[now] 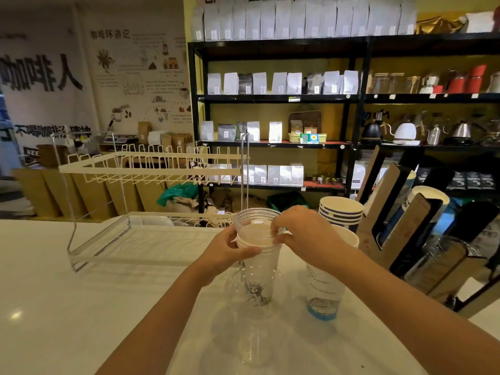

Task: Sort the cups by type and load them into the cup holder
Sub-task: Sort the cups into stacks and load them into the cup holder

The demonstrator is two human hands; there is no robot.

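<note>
Head view looks down on a white counter (67, 307) with both hands meeting at the centre of the frame. Left hand (227, 250) curls its fingers and thumb round the upper part of a stack of clear plastic cups (257, 269), which stands upright at lower centre; a dark printed drawing shows on its side. Right hand (300, 234) comes in from the right and pinches the rim of the topmost clear cup (253, 216) with its fingertips, that cup sitting partly raised out of the stack. Just right of the stack, partly hidden behind the right forearm, stands a white paper cup (324, 293) with a blue print near its base. Behind it, at centre right, is a stack of paper cups with blue bands (341, 209). Cup holder (389, 212), made of slanted cardboard-faced tubes, fills the right side of the frame. White wire rack (151, 166) stands at centre left on the counter. Black shelving (357, 98) with bags and kettles crosses the upper right.
</note>
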